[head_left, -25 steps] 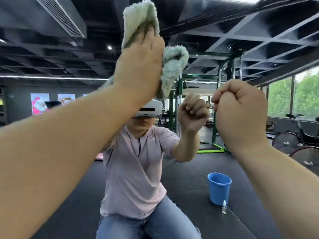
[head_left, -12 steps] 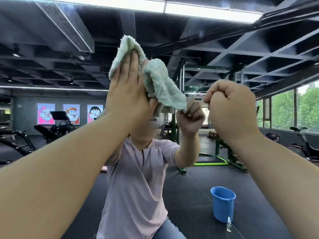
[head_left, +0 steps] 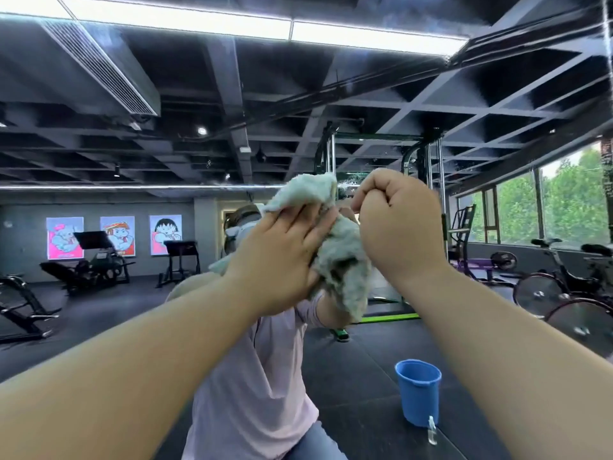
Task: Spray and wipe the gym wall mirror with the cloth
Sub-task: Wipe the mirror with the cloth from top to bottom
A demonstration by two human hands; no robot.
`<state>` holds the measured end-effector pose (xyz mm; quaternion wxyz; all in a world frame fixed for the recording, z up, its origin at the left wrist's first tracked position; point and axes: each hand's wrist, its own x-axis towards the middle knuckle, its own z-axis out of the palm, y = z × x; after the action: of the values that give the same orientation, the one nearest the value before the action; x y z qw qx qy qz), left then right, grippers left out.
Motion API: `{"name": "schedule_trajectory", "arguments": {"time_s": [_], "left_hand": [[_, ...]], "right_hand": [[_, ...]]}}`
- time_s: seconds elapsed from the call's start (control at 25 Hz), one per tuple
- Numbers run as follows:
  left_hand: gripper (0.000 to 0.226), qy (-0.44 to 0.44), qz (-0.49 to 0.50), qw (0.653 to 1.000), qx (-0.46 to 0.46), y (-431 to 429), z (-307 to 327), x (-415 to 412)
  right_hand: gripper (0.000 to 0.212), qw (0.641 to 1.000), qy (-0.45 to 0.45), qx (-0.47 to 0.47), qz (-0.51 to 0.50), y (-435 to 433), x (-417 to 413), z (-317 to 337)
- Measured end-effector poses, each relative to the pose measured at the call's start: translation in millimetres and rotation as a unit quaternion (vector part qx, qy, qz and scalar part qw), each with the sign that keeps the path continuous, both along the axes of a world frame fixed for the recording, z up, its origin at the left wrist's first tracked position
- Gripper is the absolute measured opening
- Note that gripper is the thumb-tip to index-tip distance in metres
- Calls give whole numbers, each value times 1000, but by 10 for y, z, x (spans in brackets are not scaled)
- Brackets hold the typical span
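The gym wall mirror (head_left: 232, 94) fills the view and reflects the room and a person in a pink shirt. My left hand (head_left: 282, 257) presses a pale green fluffy cloth (head_left: 338, 257) flat against the glass at head height, fingers spread and fairly straight. The cloth bunches out above and to the right of the palm. My right hand (head_left: 399, 227) is a closed fist just right of the cloth, with nothing visible in it. A small clear spray bottle (head_left: 432, 429) stands on the floor at the lower right.
A blue bucket (head_left: 418, 391) stands on the dark floor beside the spray bottle. Reflected in the glass are weight benches at the left, a green rack (head_left: 428, 180) behind my hands and exercise bikes (head_left: 564, 287) at the right by the windows.
My left hand has swept the cloth down and to the right across the mirror, ending beside my right fist. The right fist stayed closed. The view has tilted upward.
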<state>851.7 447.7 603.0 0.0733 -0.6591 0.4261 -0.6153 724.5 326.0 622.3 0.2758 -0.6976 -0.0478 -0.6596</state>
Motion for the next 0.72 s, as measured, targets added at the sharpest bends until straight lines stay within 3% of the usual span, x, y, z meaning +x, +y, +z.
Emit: {"name": "schedule_trajectory", "arguments": {"time_s": [0.12, 0.2, 0.28, 0.36, 0.44, 0.52, 0.64, 0.72], "left_hand": [[75, -14, 22, 1000, 18, 267, 126, 27], [80, 5, 57, 994, -97, 738, 399, 171], [83, 95, 137, 961, -222, 1076, 587, 260], [79, 155, 155, 937, -271, 865, 600, 168], [71, 142, 86, 959, -232, 299, 532, 10], [74, 119, 23, 983, -137, -305, 476, -195], [67, 133, 44, 989, 56, -1017, 497, -545], [67, 106, 53, 988, 98, -1129, 555, -599]], "right_hand": [[34, 1000, 3, 24, -13, -65, -42, -6], [32, 999, 18, 30, -6, -92, -24, -17], [33, 999, 29, 41, -1, -106, -7, -5], [34, 998, 31, 48, -3, -123, -18, 24], [34, 998, 24, 48, -13, -220, -74, 37], [34, 998, 13, 56, -37, -399, -151, -19], [28, 992, -17, 104, -76, -692, -255, -204], [22, 989, -30, 128, -69, -811, -254, -273]]}}
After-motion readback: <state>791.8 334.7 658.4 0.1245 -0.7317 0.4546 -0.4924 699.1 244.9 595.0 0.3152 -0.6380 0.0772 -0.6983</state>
